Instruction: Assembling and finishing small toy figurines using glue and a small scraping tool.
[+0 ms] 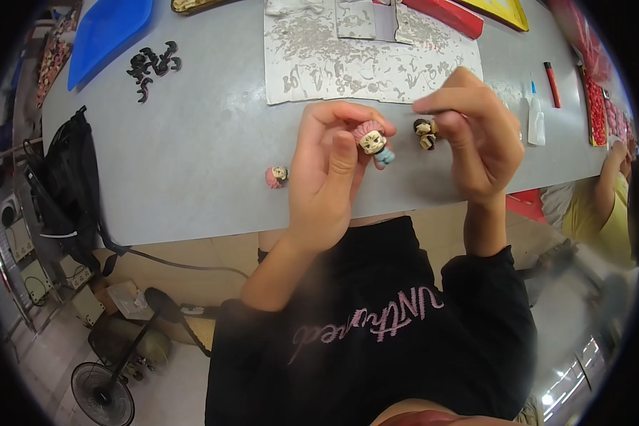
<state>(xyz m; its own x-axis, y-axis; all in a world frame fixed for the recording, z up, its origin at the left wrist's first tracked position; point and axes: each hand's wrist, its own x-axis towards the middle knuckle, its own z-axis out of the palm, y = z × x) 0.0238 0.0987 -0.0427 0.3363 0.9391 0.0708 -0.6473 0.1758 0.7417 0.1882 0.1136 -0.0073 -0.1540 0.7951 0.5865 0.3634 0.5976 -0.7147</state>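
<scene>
My left hand (326,177) grips a small figurine head (373,140) with pink hair, a pale face and a light blue base, held above the grey table's front edge. My right hand (476,135) is pinched shut on a thin tool whose tip (420,112) points left toward the figurine. A dark-haired figurine (426,133) lies on the table just left of my right hand. Another pink-haired head (277,176) lies on the table left of my left wrist.
On the grey table (192,163): a paint-smeared paper sheet (362,57), black curly hair pieces (153,67), a blue tray (106,28), a white glue bottle (536,121), a red pen (552,84). A black bag (71,184) hangs left. Another person (603,206) sits right. A fan (103,394) stands on the floor.
</scene>
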